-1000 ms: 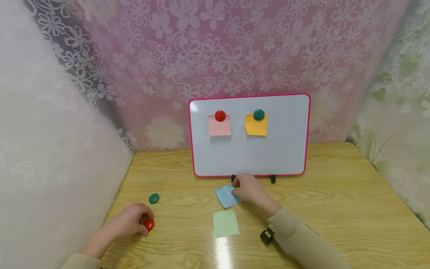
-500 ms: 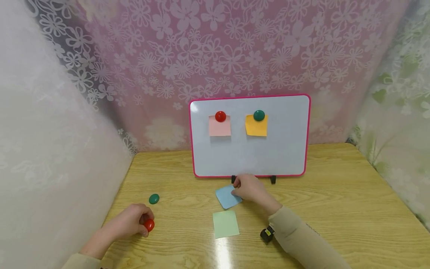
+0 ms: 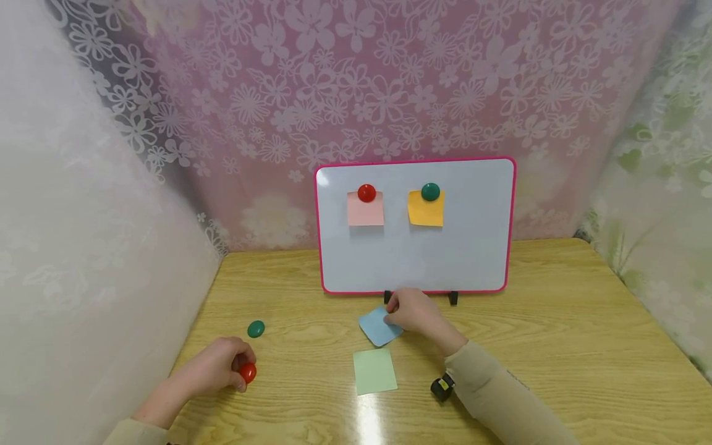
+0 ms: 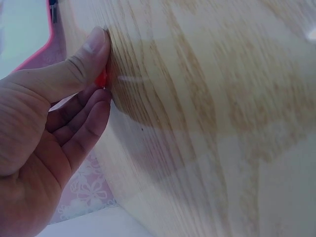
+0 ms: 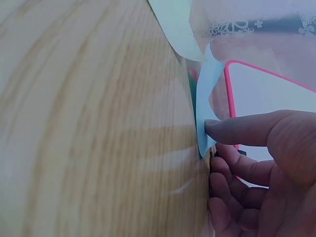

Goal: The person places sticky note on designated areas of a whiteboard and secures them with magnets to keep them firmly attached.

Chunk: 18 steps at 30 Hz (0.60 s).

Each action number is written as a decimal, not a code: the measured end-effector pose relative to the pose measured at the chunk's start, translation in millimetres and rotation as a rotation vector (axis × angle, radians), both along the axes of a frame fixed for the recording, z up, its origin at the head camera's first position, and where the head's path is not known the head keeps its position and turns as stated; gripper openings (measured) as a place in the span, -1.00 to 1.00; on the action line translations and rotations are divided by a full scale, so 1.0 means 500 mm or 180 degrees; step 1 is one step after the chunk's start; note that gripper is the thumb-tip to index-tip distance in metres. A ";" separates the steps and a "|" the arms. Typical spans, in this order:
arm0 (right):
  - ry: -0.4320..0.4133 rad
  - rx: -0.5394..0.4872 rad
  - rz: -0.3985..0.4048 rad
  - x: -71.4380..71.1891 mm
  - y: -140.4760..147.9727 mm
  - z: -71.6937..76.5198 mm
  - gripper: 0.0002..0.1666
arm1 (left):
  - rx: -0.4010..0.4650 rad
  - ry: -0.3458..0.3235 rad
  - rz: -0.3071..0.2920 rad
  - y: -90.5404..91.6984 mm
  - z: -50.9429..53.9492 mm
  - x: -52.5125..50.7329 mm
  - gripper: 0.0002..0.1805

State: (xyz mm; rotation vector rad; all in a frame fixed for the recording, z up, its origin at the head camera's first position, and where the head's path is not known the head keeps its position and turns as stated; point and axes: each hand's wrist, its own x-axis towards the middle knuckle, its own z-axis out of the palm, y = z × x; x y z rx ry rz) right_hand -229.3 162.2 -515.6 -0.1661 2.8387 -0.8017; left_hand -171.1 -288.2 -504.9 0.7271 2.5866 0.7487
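Observation:
My left hand rests low on the left of the table and pinches a round red magnet between thumb and fingers. In the left wrist view only a sliver of that red magnet shows between the fingertips. Just beyond this hand lies a green magnet. Below the whiteboard my right hand pinches the right edge of a blue sticky note. Seen from the right wrist, the thumb presses on the curled blue note with the fingers bent beneath. A pale green sticky note lies nearer me.
At the back of the wooden table stands a pink-framed whiteboard. It bears a pink note under a red magnet and an orange note under a green magnet. Patterned curtains hang around the table.

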 end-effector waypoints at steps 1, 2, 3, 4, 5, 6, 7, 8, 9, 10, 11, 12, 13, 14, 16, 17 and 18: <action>0.0007 0.0000 0.0001 0.000 0.000 -0.001 -0.81 | 0.0003 -0.0007 -0.0002 0.000 0.001 -0.001 -0.58; 0.0008 0.0003 0.0000 -0.001 0.001 -0.002 -0.81 | 0.0005 -0.0012 -0.0004 0.000 0.001 -0.001 -0.58; -0.0004 -0.0001 -0.0009 -0.001 0.001 -0.003 -0.81 | -0.0004 -0.0027 0.0011 0.001 0.001 -0.002 -0.58; -0.0008 -0.0001 -0.0008 -0.001 0.001 -0.004 -0.81 | -0.0011 -0.0033 0.0011 0.001 0.000 -0.003 -0.58; -0.0007 -0.0002 -0.0006 -0.001 0.002 -0.005 -0.80 | -0.0021 -0.0037 0.0012 0.001 0.000 -0.003 -0.58; -0.0005 -0.0003 -0.0002 -0.001 0.002 -0.006 -0.80 | -0.0029 -0.0035 0.0013 0.001 0.000 -0.004 -0.58; -0.0002 -0.0006 0.0003 -0.001 0.003 -0.006 -0.80 | -0.0026 -0.0031 0.0006 0.000 0.000 -0.004 -0.58; 0.0002 -0.0015 0.0005 0.000 0.003 -0.006 -0.80 | -0.0023 -0.0022 0.0000 0.000 -0.001 -0.005 -0.57; 0.0005 -0.0021 0.0009 0.000 0.004 -0.006 -0.80 | -0.0017 -0.0015 -0.0003 -0.001 -0.001 -0.005 -0.57; 0.0009 -0.0027 0.0013 0.000 0.004 -0.006 -0.80 | -0.0007 -0.0010 -0.0008 -0.001 -0.001 -0.005 -0.57; 0.0014 -0.0035 0.0017 0.001 0.005 -0.007 -0.80 | 0.0001 -0.0001 -0.0010 -0.002 -0.001 -0.004 -0.57; 0.0015 -0.0041 0.0022 0.001 0.005 -0.007 -0.80 | 0.0014 0.0004 -0.0018 -0.002 0.000 -0.003 -0.56; 0.0019 -0.0048 0.0025 0.001 0.005 -0.007 -0.81 | 0.0022 0.0010 -0.0024 -0.003 0.000 -0.003 -0.56; 0.0024 -0.0051 0.0030 0.001 0.006 -0.008 -0.81 | 0.0028 0.0023 -0.0039 -0.003 0.001 -0.002 -0.56; 0.0036 -0.0056 0.0039 0.001 0.006 -0.009 -0.81 | 0.0031 0.0022 -0.0048 -0.003 0.003 -0.001 -0.57; 0.0044 -0.0058 0.0043 0.001 0.007 -0.010 -0.82 | 0.0030 0.0027 -0.0057 -0.003 0.003 0.000 -0.57; 0.0052 -0.0056 0.0046 0.001 0.007 -0.010 -0.82 | 0.0035 0.0025 -0.0069 -0.003 0.004 0.000 -0.57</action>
